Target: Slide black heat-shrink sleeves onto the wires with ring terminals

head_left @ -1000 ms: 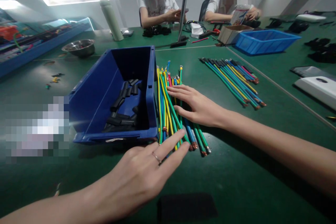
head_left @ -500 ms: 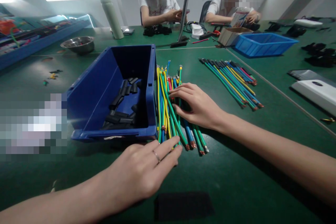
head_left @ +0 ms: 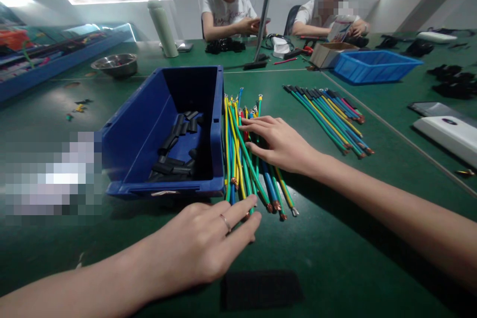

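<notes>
A loose bundle of cut wires (head_left: 246,159), green, yellow and blue with bare copper ends toward me, lies right of a dark blue bin (head_left: 130,129). Short black tubes (head_left: 173,166) are scattered inside that bin. My right hand (head_left: 279,141) rests over the middle of the bundle, fingers stretched leftward across the wires and thumb apart. At the near ends of the bundle is my left hand (head_left: 216,236), a ring on one finger, its fingers extended against the wire ends. Neither hand grips a wire that I can make out.
Another row of wires (head_left: 324,119) with black sleeved ends lies to the right. Farther back are a light blue tray (head_left: 376,67), a cardboard box (head_left: 330,54), a metal bowl (head_left: 115,65) and a pale green bottle (head_left: 164,30). Two people sit opposite.
The wires at the bundle's right edge have shifted slightly, and a yellow-green one now shows there. Both hands stay almost in place; the view has moved a little.
</notes>
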`<control>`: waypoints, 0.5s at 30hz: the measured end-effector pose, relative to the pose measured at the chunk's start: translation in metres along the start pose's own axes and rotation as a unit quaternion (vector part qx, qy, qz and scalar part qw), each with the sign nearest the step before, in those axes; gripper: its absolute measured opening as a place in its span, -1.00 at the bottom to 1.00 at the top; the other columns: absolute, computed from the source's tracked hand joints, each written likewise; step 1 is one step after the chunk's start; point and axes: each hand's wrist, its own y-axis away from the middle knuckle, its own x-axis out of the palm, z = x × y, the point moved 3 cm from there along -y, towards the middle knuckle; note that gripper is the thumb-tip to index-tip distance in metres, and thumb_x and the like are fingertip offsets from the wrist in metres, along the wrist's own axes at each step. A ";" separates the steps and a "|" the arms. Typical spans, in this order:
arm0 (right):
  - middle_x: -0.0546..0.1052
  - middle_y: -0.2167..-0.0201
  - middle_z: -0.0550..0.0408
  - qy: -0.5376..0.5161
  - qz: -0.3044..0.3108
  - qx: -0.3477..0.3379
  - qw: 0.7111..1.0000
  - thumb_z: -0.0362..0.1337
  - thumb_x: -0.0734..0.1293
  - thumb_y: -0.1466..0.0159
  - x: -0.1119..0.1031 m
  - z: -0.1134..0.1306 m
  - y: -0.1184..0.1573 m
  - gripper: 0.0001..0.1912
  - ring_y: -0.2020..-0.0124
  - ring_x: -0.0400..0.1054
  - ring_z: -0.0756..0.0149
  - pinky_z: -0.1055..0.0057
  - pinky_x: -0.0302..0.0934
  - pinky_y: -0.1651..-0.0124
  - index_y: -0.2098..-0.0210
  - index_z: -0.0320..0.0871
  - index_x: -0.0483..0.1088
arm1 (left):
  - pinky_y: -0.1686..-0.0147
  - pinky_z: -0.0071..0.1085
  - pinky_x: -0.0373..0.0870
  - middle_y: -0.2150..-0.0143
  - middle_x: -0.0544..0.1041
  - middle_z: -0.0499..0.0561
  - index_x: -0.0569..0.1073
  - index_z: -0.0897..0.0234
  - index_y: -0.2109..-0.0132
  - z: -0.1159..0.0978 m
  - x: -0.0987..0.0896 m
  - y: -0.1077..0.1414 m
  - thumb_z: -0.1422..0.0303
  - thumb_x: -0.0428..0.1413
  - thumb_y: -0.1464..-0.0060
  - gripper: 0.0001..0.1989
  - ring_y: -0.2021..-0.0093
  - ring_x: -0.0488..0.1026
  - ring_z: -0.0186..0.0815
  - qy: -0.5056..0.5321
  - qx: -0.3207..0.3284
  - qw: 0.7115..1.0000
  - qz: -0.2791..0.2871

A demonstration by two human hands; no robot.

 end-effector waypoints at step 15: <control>0.40 -0.20 -0.25 -0.037 -0.049 -0.057 0.997 -0.29 0.10 -0.45 0.000 0.001 0.004 -0.66 -0.14 0.37 0.09 0.13 0.28 -0.14 -0.07 -0.31 0.36 | 0.43 -0.46 0.54 -0.07 0.57 0.20 0.46 0.38 -0.05 0.000 0.004 0.006 0.53 -0.18 -0.35 -0.65 0.14 0.61 -0.25 -0.003 -0.028 0.999 -0.041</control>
